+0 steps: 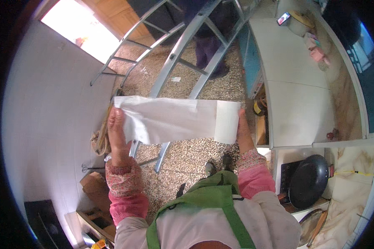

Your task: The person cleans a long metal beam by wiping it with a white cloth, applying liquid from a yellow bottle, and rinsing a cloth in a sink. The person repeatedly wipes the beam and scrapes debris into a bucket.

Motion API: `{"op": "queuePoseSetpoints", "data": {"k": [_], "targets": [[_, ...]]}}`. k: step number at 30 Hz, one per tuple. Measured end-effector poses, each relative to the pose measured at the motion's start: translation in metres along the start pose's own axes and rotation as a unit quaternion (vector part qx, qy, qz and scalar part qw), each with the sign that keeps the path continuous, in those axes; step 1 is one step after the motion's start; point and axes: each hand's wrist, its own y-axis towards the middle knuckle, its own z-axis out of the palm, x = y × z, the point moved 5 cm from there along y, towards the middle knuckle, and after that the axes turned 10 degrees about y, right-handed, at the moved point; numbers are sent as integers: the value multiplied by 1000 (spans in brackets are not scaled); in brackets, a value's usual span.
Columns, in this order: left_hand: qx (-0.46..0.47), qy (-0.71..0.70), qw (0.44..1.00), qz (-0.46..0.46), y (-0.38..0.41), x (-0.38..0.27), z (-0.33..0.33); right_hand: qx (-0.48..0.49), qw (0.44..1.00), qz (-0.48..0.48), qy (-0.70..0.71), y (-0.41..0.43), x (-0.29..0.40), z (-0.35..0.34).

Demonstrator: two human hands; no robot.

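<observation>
A length of white sheet material (pixel 174 119) is stretched out level between my two hands, above the speckled floor. Its free left end is pinched by my left hand (pixel 116 121), thumb on top. At the other end my right hand (pixel 243 129) holds the white roll (pixel 227 122) from which the sheet comes; most of its fingers are hidden behind the roll. Part of an aluminium ladder (pixel 165 73) passes beneath the sheet.
Another ladder (pixel 137 60) stands by the bright opening. Beyond the ladders a person (pixel 205 51) stands. To the right are a white counter (pixel 299 112), a phone (pixel 283 18) and a black wok (pixel 309 181). An open box (pixel 96 218) lies lower left, below scissors (pixel 86 168).
</observation>
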Motion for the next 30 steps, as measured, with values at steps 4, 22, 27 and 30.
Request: {"op": "queuePoseSetpoints", "data": {"k": [4, 22, 27, 30], "targets": [[-124, 34, 992, 9, -3, -3, -56, 78, 992, 63, 82, 21, -29, -18], [372, -76, 908, -176, -70, 180, 129, 54, 982, 178, 1, 22, -38, 39], [368, -136, 897, -202, -73, 153, 134, -40, 989, 135, -36, 5, -37, -20], [374, -81, 906, -183, -62, 153, 120, -126, 976, 134, -119, -14, -32, -4]]}}
